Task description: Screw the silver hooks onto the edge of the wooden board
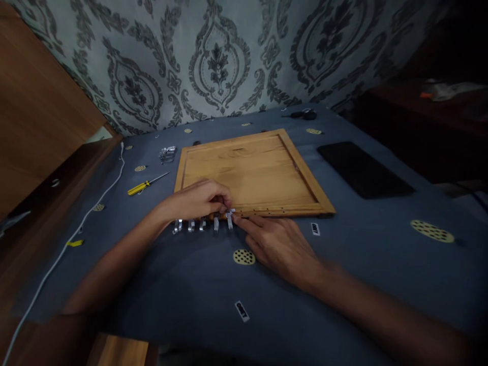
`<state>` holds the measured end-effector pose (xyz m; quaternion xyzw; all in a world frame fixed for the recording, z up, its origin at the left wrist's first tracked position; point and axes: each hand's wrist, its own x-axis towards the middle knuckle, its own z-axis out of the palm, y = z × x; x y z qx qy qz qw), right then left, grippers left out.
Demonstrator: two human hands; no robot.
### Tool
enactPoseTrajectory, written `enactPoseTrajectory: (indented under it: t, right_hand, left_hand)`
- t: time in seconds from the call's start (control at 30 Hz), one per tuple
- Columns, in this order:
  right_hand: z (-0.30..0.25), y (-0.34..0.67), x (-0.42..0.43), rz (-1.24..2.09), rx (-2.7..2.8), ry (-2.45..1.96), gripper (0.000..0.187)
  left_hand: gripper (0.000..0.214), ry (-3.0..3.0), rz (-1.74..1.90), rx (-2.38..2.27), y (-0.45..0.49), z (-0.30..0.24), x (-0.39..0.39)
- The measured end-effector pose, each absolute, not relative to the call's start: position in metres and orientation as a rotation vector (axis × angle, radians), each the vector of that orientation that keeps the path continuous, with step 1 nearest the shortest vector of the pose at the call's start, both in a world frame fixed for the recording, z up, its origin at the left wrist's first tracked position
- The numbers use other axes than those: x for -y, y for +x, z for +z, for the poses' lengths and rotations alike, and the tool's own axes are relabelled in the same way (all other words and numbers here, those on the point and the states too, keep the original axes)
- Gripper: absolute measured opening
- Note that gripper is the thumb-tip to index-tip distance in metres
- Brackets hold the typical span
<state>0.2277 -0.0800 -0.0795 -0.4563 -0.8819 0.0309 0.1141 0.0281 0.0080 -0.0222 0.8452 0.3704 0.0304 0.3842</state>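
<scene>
A wooden framed panel (pixel 244 168) lies flat on the blue cloth. Several silvery metal hooks (pixel 202 224) sit in a row along its near edge, their lower ends jutting toward me. My left hand (pixel 202 199) reaches over the near edge, thumb and fingers pinched together at the top of the rightmost hook (pixel 229 220). Whatever is between those fingertips is too small to make out. From the right comes my right hand (pixel 280 246), palm down with its index finger stretched out, the tip touching that hook's side. Small dark holes dot the edge farther right.
More metal hooks (pixel 168 154) and a yellow-handled screwdriver (pixel 147 185) lie left of the panel. A black flat slab (pixel 364 169) is to the right, and a dark tool (pixel 303 115) behind. A white cable (pixel 82 223) runs down the left side.
</scene>
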Motion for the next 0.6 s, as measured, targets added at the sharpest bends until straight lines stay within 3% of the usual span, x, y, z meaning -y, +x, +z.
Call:
enactPoseTrajectory:
  t: [0.6]
  right_hand:
    - [-0.0815, 0.2279, 0.0798, 0.036, 2.577, -1.320, 0.044]
  left_hand:
    - [0.024, 2.236, 0.021, -0.990, 0.0338, -0.0180, -0.0062]
